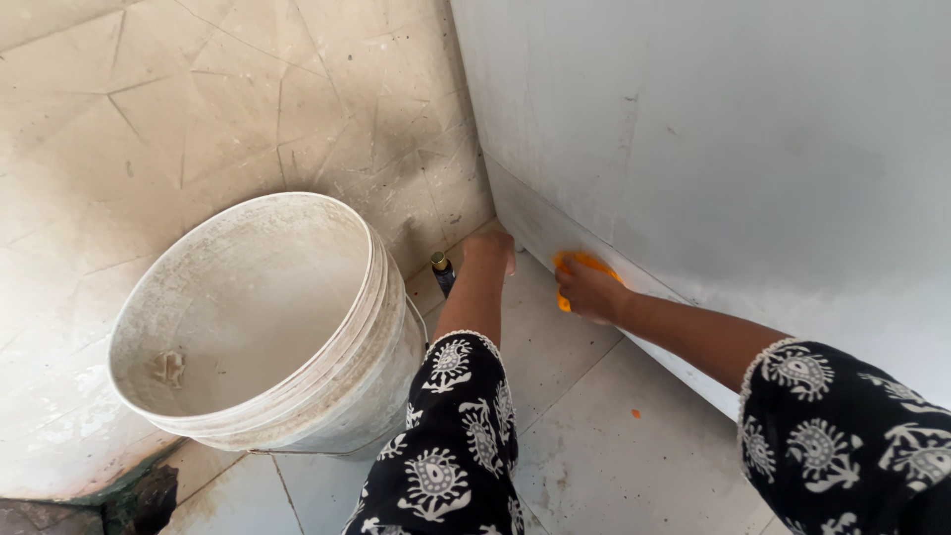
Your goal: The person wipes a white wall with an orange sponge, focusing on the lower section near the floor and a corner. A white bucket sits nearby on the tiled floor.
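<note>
My right hand grips an orange scrubbing tool and presses it against the white skirting strip at the foot of the pale wall. My left hand rests flat on the tiled floor close to the skirting, fingers pointing away from me, holding nothing that I can see. A small dark bottle with a gold cap stands just left of my left wrist. Both arms wear black sleeves with a white pattern.
A large, dirty white plastic bucket stands on the floor at the left, touching my left sleeve. Stained tiled wall fills the upper left. A small orange crumb lies on the floor. A dark drain corner shows at bottom left.
</note>
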